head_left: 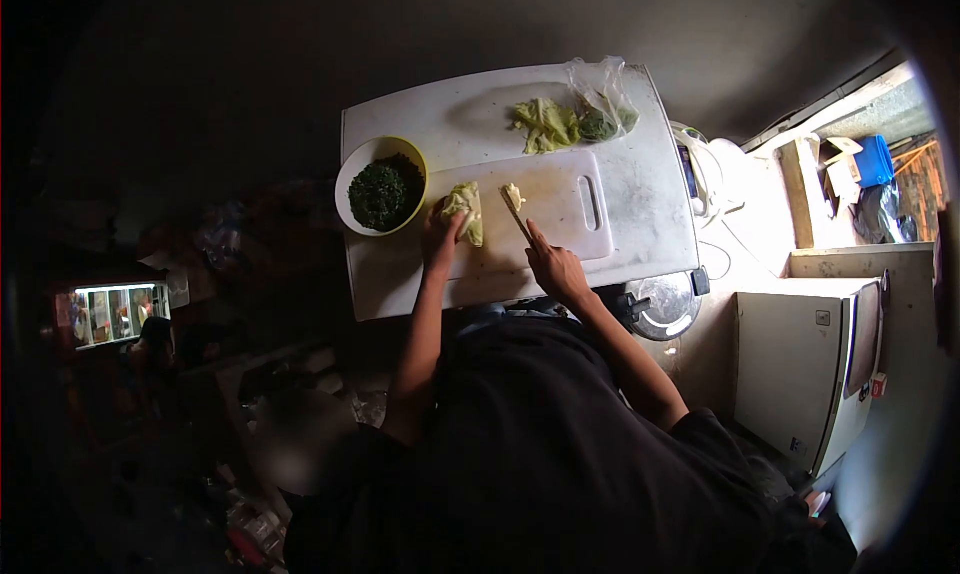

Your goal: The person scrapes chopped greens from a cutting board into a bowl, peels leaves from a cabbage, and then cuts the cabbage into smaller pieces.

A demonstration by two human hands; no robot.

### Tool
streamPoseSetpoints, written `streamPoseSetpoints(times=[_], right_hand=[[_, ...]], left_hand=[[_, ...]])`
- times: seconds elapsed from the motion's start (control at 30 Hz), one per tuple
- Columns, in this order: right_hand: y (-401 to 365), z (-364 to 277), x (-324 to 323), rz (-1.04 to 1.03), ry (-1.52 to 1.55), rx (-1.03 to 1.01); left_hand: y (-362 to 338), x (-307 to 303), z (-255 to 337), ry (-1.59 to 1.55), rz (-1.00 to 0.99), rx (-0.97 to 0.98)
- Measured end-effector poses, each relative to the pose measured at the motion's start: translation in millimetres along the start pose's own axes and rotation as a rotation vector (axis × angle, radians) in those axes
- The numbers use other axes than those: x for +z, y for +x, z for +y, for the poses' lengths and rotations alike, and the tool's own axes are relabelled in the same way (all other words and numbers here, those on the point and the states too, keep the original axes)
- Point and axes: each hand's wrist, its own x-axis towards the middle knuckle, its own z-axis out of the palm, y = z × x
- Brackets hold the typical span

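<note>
My left hand (440, 232) grips a pale green cabbage piece (466, 210) on the white cutting board (570, 209). My right hand (555, 269) holds a knife (517, 214), index finger laid along its back, the blade pointing toward a small cut cabbage bit (512, 194) on the board. The knife tip lies just right of the held cabbage.
A yellow-rimmed bowl (381, 187) of chopped dark greens sits left of the board. More cabbage leaves (545, 124) and a plastic bag (603, 104) lie at the table's far side. A pot lid (662, 304) and a white fridge (808, 359) stand to the right.
</note>
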Motion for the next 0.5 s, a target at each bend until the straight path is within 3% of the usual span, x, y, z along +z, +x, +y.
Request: streamPoseSetpoints(times=[0.03, 0.07, 0.13, 0.17, 0.2, 0.27, 0.37, 0.5], right_hand=[[1, 0, 0, 0.070, 0.036, -0.035], [2, 1, 0, 0.068, 0.035, -0.041], [6, 1, 0, 0.093, 0.114, 0.006], [7, 2, 0, 0.090, 0.114, 0.001], [8, 0, -2, 0.108, 0.148, 0.018], [8, -3, -5, 0.125, 0.179, 0.034], [6, -6, -7, 0.109, 0.248, 0.090], [5, -6, -2, 0.134, 0.308, 0.103]], left_hand=[[1, -2, -17, -0.221, 0.040, -0.214], [3, -7, -33, -0.223, 0.046, -0.212], [-4, -7, -21, -0.711, 0.048, -0.285], [-3, -8, -23, -0.802, 0.015, -0.314], [-1, -10, -26, -0.804, 0.018, -0.311], [2, -13, -33, -0.931, -0.205, -0.411], [-6, -6, -7, -0.898, -0.357, -0.365], [-1, -6, -2, -0.903, -0.315, -0.505]])
